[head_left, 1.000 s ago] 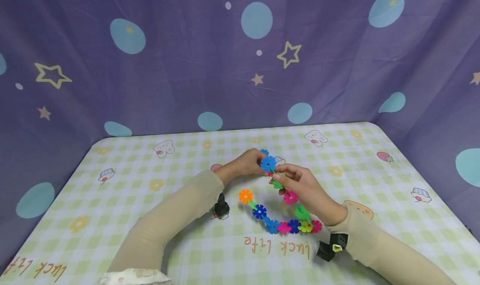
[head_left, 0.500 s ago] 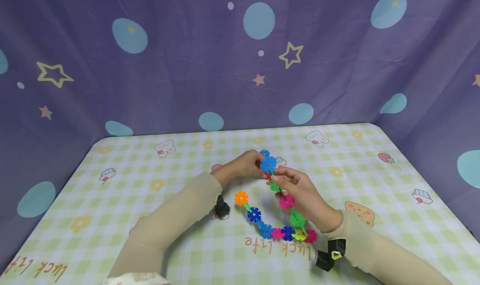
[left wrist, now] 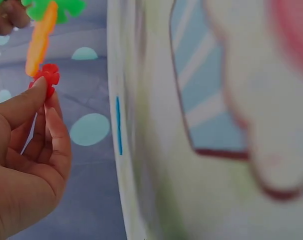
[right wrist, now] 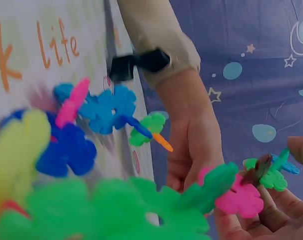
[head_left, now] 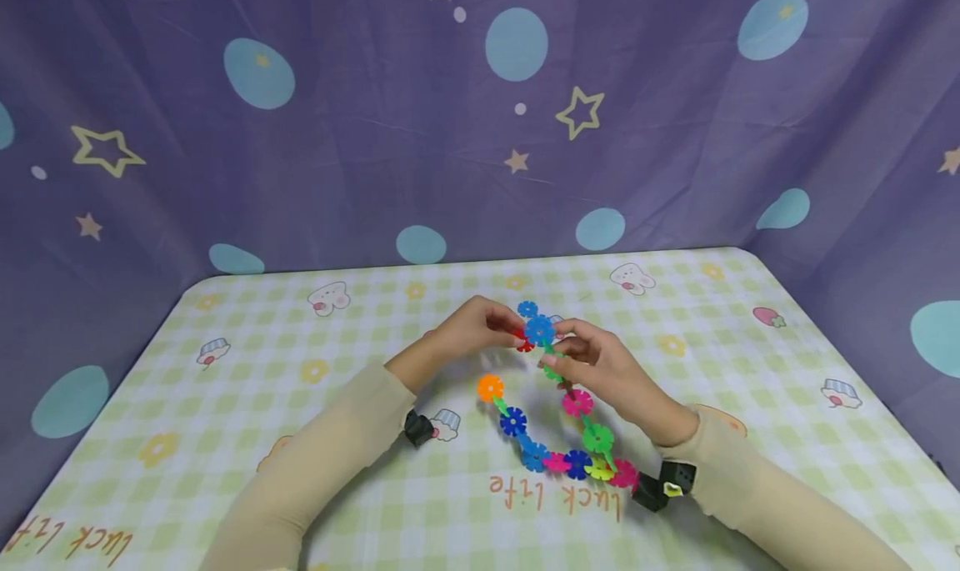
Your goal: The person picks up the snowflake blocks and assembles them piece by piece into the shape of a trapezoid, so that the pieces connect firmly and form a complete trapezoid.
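A chain of slotted plastic snowflake discs (head_left: 598,438) hangs in a curve over the table. My right hand (head_left: 611,369) pinches its upper end, thumb on a green disc (head_left: 553,368) and index finger at the edge of a blue disc (head_left: 539,331). An orange disc (head_left: 491,388) forms the other end. My left hand (head_left: 472,328) pinches a single red disc (left wrist: 50,75) between thumb and fingertips, just left of the blue disc. Dark blue, yellow, green and pink discs (right wrist: 239,197) fill the right wrist view.
A small blue disc (head_left: 528,309) lies flat on the table beyond my hands. The checked tablecloth (head_left: 375,463) carries printed cupcakes and lettering. A purple curtain (head_left: 337,179) with stars stands behind the table. A black camera (head_left: 651,492) sits at my right wrist.
My left hand has shifted left with the red disc, which now shows beside the blue disc instead of below it. The chain's lower curve dipped a little toward me, held by my right hand.
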Available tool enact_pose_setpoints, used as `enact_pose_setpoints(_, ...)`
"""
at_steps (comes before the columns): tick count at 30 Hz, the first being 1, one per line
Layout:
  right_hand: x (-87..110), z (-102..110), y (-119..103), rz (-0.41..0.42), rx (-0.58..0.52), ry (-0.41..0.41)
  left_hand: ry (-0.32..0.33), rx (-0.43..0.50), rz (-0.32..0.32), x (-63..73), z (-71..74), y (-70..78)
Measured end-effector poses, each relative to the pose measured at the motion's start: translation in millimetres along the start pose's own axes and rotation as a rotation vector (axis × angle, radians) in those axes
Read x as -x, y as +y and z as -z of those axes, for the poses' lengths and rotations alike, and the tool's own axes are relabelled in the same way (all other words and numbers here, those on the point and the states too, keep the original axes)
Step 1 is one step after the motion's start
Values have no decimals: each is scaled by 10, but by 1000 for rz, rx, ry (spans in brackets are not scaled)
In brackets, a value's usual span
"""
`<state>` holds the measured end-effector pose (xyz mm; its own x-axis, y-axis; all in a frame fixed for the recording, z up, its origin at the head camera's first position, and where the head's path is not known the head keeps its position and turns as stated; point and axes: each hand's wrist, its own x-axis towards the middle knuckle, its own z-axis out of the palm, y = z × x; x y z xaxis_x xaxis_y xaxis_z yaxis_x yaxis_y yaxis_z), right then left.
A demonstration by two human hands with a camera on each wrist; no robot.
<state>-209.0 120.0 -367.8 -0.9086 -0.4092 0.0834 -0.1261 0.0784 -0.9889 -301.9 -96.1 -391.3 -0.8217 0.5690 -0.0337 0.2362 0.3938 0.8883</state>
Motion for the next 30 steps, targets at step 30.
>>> enact_pose_setpoints(30, -211, 84, -124, 157, 197, 73, 26, 479, 157, 440, -119, 319)
